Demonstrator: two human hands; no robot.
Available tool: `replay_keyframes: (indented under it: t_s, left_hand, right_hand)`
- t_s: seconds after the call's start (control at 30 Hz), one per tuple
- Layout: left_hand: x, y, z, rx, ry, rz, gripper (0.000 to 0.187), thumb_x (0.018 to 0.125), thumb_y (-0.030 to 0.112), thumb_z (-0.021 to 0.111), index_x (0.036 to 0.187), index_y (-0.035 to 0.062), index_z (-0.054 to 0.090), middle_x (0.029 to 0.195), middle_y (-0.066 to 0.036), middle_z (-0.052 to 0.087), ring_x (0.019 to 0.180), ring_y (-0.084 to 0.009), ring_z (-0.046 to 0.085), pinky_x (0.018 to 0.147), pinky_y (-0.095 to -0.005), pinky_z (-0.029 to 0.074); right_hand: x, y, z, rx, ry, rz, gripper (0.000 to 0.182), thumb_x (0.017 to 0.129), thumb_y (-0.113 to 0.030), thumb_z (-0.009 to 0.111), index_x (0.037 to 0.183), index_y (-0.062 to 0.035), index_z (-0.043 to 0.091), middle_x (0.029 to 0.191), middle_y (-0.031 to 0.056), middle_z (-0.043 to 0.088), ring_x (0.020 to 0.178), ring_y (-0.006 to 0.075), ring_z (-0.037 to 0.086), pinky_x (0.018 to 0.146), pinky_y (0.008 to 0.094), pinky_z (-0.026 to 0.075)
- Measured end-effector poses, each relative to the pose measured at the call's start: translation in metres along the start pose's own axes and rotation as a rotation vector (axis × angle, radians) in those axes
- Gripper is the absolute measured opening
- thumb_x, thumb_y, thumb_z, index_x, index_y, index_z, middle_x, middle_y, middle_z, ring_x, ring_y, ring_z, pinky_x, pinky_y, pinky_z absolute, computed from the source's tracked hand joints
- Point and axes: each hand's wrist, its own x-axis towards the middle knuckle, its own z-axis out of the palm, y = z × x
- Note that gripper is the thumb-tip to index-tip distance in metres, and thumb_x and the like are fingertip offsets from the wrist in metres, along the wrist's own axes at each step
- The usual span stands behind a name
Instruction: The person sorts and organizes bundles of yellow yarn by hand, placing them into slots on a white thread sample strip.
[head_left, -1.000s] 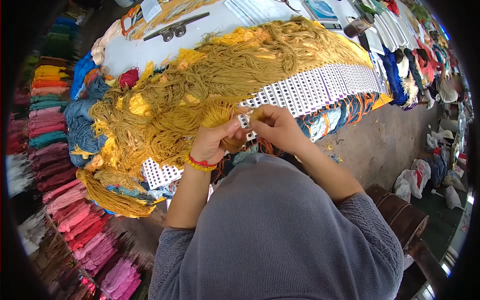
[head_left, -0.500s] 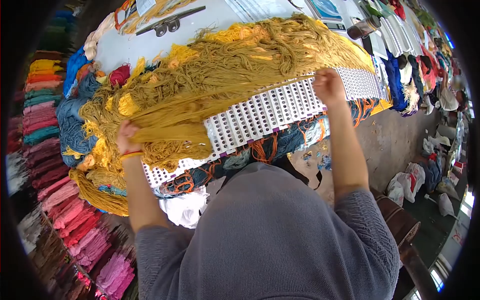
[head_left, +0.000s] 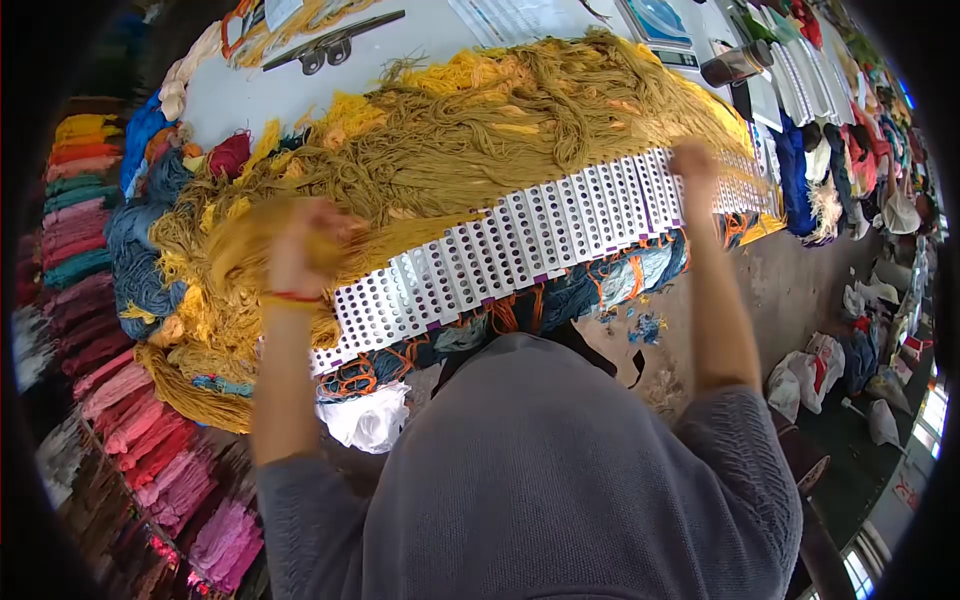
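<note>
Head view: my left hand (head_left: 318,222) grips yarn (head_left: 240,245), now shifted, baring more holed cards (head_left: 500,240) beside those fingers for easier reach, apparently; my right hand (head_left: 692,165) curls, grip unclear.

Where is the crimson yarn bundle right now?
In the head view, the crimson yarn bundle sits at the far left edge of the olive yarn heap, beyond the left hand.

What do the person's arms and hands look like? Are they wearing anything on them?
Both hands, the left hand and the right hand, look bare, with no gloves. The grey knitted sleeves have a textured pattern and leave the forearms uncovered. A thin red band goes round the left wrist.
</note>
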Motion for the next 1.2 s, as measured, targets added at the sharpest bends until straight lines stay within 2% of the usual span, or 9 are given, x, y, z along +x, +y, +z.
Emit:
replay_keyframes:
  t_s: [0.03, 0.1, 0.13, 0.2, 0.43, 0.53, 0.73, 1.0, 1.2]
  left_hand:
    - [0.010, -0.034, 0.025, -0.104, -0.187, -0.178, 0.021, 0.083, 0.024, 0.055, 0.095, 0.0075, 0.052, 0.082, -0.003, 0.055, 0.070, -0.0118, 0.051, 0.059, -0.0230, 0.045]
    - [0.024, -0.099, 0.056, 0.088, -0.207, -0.255, 0.034, 0.085, 0.029, 0.052, 0.109, 0.0049, 0.051, 0.099, -0.005, 0.057, 0.085, -0.0153, 0.056, 0.065, -0.0247, 0.045]
    - [0.028, -0.118, 0.069, 0.128, -0.262, -0.328, 0.036, 0.085, 0.027, 0.052, 0.113, 0.0048, 0.049, 0.104, -0.005, 0.057, 0.089, -0.0156, 0.055, 0.067, -0.0249, 0.042]
    - [0.042, -0.150, 0.080, 0.261, -0.198, -0.336, 0.037, 0.085, 0.026, 0.052, 0.114, 0.0030, 0.049, 0.106, -0.006, 0.056, 0.094, -0.0159, 0.055, 0.068, -0.0253, 0.042]
    - [0.069, -0.181, 0.100, 0.467, -0.033, -0.173, 0.018, 0.077, 0.010, 0.054, 0.089, -0.0023, 0.061, 0.074, -0.007, 0.061, 0.063, -0.0144, 0.058, 0.052, -0.0235, 0.043]
    - [0.077, -0.196, 0.104, 0.686, 0.013, 0.114, 0.012, 0.071, 0.004, 0.052, 0.079, -0.0031, 0.059, 0.069, -0.005, 0.059, 0.058, -0.0131, 0.054, 0.051, -0.0247, 0.043]
    - [0.073, -0.195, 0.109, 0.465, 0.060, 0.133, 0.014, 0.070, 0.008, 0.054, 0.073, -0.0040, 0.058, 0.067, -0.010, 0.060, 0.061, -0.0192, 0.057, 0.056, -0.0306, 0.044]
    - [0.075, -0.199, 0.105, 0.423, 0.017, 0.080, 0.012, 0.073, 0.008, 0.055, 0.073, -0.0040, 0.057, 0.064, -0.006, 0.059, 0.056, -0.0144, 0.054, 0.052, -0.0283, 0.042]
    - [0.068, -0.181, 0.107, 0.623, 0.013, 0.128, 0.018, 0.074, 0.015, 0.056, 0.075, -0.0023, 0.059, 0.064, -0.011, 0.060, 0.054, -0.0192, 0.057, 0.052, -0.0297, 0.044]
  right_hand:
    - [-0.021, -0.026, 0.049, 0.049, -0.160, 0.272, 0.018, 0.081, -0.016, 0.049, 0.083, 0.0003, 0.056, 0.071, 0.0059, 0.057, 0.062, 0.0131, 0.055, 0.054, 0.0272, 0.044]
    - [-0.057, -0.040, 0.115, 0.087, -0.365, 0.454, 0.018, 0.079, -0.018, 0.055, 0.084, -0.0017, 0.058, 0.065, 0.0058, 0.058, 0.060, 0.0117, 0.057, 0.053, 0.0266, 0.046]
    - [-0.070, -0.042, 0.136, -0.043, -0.463, 0.408, 0.016, 0.078, -0.018, 0.055, 0.083, -0.0036, 0.058, 0.064, 0.0089, 0.058, 0.061, 0.0166, 0.059, 0.055, 0.0296, 0.047]
    - [-0.084, -0.035, 0.159, -0.159, -0.512, -0.093, 0.013, 0.079, -0.016, 0.052, 0.081, -0.0038, 0.057, 0.072, 0.0153, 0.058, 0.062, 0.0325, 0.057, 0.057, 0.0374, 0.047]
    - [-0.085, -0.034, 0.173, -0.556, -0.733, -0.131, 0.011, 0.079, -0.014, 0.049, 0.084, -0.0042, 0.052, 0.077, 0.0149, 0.058, 0.075, 0.0321, 0.057, 0.062, 0.0390, 0.047]
    - [-0.081, -0.049, 0.167, -0.680, -0.804, -0.219, 0.012, 0.080, -0.014, 0.048, 0.086, -0.0044, 0.046, 0.075, 0.0135, 0.059, 0.072, 0.0299, 0.059, 0.059, 0.0378, 0.047]
    - [-0.082, -0.051, 0.171, -0.797, -0.786, -0.271, 0.012, 0.078, -0.013, 0.046, 0.085, -0.0052, 0.040, 0.069, 0.0107, 0.059, 0.060, 0.0275, 0.060, 0.048, 0.0363, 0.047]
    - [-0.084, -0.041, 0.176, -0.744, -0.702, -0.344, 0.016, 0.078, -0.014, 0.046, 0.088, -0.0015, 0.047, 0.063, 0.0123, 0.060, 0.054, 0.0278, 0.060, 0.044, 0.0360, 0.047]
    - [-0.078, -0.051, 0.167, -0.360, -0.638, 0.129, 0.024, 0.078, -0.022, 0.054, 0.093, -0.0040, 0.047, 0.067, 0.0188, 0.058, 0.064, 0.0360, 0.057, 0.058, 0.0420, 0.045]
